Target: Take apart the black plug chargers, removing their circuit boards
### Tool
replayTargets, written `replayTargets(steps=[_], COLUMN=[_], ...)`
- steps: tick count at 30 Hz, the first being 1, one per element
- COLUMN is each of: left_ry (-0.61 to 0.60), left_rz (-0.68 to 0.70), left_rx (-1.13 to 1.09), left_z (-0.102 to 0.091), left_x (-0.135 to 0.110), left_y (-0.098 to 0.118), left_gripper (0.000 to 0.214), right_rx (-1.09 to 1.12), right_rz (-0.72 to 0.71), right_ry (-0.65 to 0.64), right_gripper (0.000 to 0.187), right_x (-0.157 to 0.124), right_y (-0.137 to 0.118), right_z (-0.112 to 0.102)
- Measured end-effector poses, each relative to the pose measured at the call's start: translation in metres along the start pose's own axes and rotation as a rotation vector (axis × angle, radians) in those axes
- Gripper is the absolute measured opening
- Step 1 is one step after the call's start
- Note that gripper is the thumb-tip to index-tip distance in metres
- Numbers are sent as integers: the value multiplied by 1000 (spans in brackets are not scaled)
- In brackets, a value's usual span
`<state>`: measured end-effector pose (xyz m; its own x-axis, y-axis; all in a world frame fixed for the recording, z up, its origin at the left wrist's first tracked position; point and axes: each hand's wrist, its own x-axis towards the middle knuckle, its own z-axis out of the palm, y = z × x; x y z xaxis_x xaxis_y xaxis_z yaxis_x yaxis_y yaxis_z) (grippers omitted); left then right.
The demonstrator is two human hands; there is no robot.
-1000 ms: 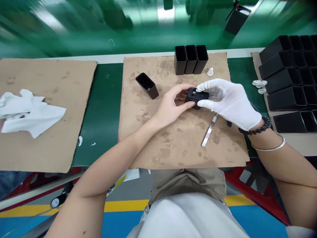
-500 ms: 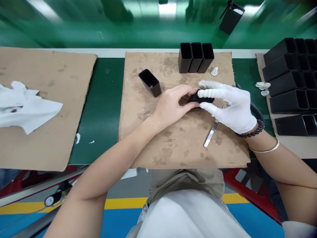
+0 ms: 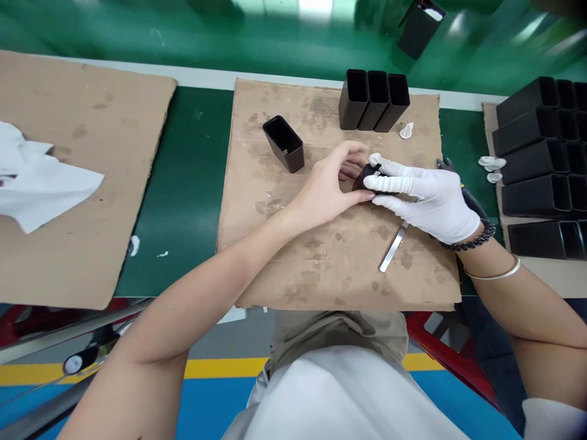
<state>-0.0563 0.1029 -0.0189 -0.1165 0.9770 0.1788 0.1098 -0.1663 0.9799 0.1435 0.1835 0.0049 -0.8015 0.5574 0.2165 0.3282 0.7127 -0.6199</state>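
Note:
My bare left hand (image 3: 331, 183) has its thumb and fingers curled round a small black box (image 3: 361, 179) over the cardboard mat. My right hand (image 3: 426, 198), in a white glove, pinches the same box from the right, and its fingers cover most of the top. Below the glove lies a flat metal strip (image 3: 393, 249), its upper end hidden by the hand. A dark tool (image 3: 447, 165) shows partly behind the glove. To the left of my hands a black open-topped case (image 3: 293, 157) stands on the mat, with a small light bit inside.
Three open black cases (image 3: 370, 110) stand together at the mat's back, near a white finger cot (image 3: 406, 131). More black cases (image 3: 534, 195) are stacked at right beside several white cots (image 3: 493, 165). A white cloth (image 3: 55, 177) lies on the left cardboard (image 3: 119, 146).
The small black box has tilted between my hands. My left fingers have lifted and curled behind it, while the gloved fingers have shifted over its top. The whole view has moved slightly.

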Motion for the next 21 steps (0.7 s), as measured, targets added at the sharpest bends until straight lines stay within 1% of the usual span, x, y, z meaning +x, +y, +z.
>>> replayTargets(steps=[3, 6, 9, 11, 12, 13, 14, 17, 19, 21], left_ry=[7, -14, 8, 56, 84, 113, 139, 168, 154, 129], left_rz=[-30, -34, -72, -117, -135, -148, -153, -148, -134, -109], left_rx=[-36, -45, -97, -152, -174, -189, -196, -189, -172, -144], left_z=[-3, -6, -7, -7, -7, -8, -9, -11, -11, -9], left_x=[3, 6, 9, 11, 12, 12, 13, 13, 12, 11], left_y=[-10, -19, -22, -21, -20, -19, -18, -14, -13, -13], left_gripper=[74, 80, 82, 81, 78, 75, 72, 64, 60, 56], right_rx=[-40, -53, -19, -25, -45, -74, -107, -189, -237, -267], right_rz=[17, 48, 64, 73, 70, 64, 61, 73, 89, 79], right_ry=[-5, 38, 168, 272, 301, 296, 256, 98, 71, 80], right_gripper=[35, 33, 35, 36, 37, 38, 39, 41, 41, 39], right_x=[-1, -2, -3, -3, -2, -2, -1, 1, 2, 1], right_y=[-1, -5, -10, -12, -11, -10, -8, -2, 0, -2], right_z=[3, 6, 7, 6, 5, 5, 5, 6, 6, 4])
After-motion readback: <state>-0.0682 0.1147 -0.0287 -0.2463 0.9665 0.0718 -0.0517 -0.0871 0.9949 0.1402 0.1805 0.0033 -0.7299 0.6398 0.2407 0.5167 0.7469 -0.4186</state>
